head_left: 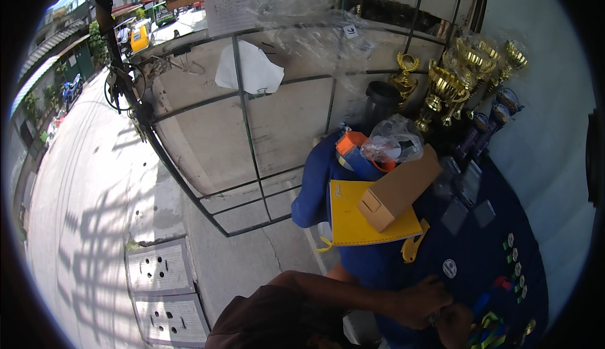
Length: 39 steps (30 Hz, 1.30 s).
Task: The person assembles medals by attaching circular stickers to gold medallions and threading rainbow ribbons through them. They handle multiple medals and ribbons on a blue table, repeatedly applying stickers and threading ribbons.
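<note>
My left hand and right hand meet over the blue-covered worktop, fingers curled. A small silvery piece shows between them, too dark to identify; I cannot tell whether either hand pinches it. Just right of the hands: bunched multicoloured ribbons. Beyond the hands: a round pale emblem; farther right, a row of small medallions. Farther out: a yellow cutter-like tool, a yellow notebook under a brown cardboard box, then gold trophy cups.
</note>
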{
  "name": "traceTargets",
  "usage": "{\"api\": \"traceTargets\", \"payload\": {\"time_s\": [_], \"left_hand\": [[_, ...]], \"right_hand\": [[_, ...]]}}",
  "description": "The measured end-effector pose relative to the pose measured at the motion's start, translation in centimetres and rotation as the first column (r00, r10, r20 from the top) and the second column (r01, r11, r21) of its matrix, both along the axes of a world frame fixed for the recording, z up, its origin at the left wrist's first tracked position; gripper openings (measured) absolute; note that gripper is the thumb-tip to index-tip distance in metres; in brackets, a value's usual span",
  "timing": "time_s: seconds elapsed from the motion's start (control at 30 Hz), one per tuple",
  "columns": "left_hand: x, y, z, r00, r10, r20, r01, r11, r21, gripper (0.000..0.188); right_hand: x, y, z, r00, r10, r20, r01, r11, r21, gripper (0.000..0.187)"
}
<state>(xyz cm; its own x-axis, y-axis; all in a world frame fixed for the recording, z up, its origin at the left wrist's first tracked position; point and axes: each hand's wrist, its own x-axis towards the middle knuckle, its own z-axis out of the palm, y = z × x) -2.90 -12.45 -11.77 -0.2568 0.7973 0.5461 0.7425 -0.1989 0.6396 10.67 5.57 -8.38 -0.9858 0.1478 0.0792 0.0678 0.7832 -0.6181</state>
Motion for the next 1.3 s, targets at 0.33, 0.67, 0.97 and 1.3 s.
{"api": "traceTargets", "payload": {"time_s": [0.33,0.67,0.97,1.3], "left_hand": [[0.0,0.1,-0.1,0.999,-0.021,0.034,0.022,1.000,-0.005,0.044],[0.2,0.0,-0.4,1.000,-0.017,0.022,0.016,0.999,0.031,0.043],[0.0,-0.1,-0.4,1.000,-0.016,0.001,0.016,1.000,0.022,0.044],[-0.1,0.3,-0.8,0.999,-0.037,-0.021,0.036,0.999,-0.030,0.046]], "right_hand": [[-0.1,0.4,-0.1,0.999,0.006,0.033,-0.006,1.000,0.017,0.048],[-0.1,0.2,0.1,0.997,-0.019,0.072,0.017,0.999,0.029,0.041],[0.0,0.2,-1.0,0.994,-0.097,0.056,0.102,0.991,-0.092,0.036],[-0.1,-0.4,0.1,0.998,-0.048,0.027,0.045,0.994,0.098,0.049]]}}
